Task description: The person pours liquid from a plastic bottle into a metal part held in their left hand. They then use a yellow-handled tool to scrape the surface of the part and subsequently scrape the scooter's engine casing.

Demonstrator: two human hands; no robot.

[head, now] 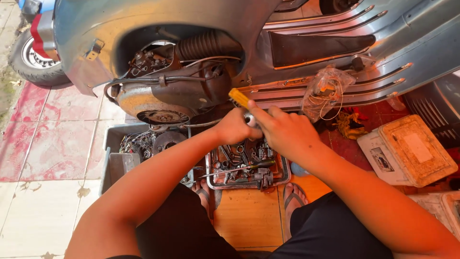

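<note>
- One yellow-handled screwdriver sits at frame centre, its handle slanting to the upper left and its tip hidden between the hands.
- Below lies a metal tray of greasy parts; above, the grey scooter's exposed engine.
- Left hand is fisted; right hand curls around a small silver part.

The scooter body is silvery grey with rust-orange patches, and the tool handle at the hands is yellow. The floor tiles on the left are pale cream with smeared red stains. The grey metal tray holds dark parts, the box on the right is off-white, and the shorts are black.
</note>
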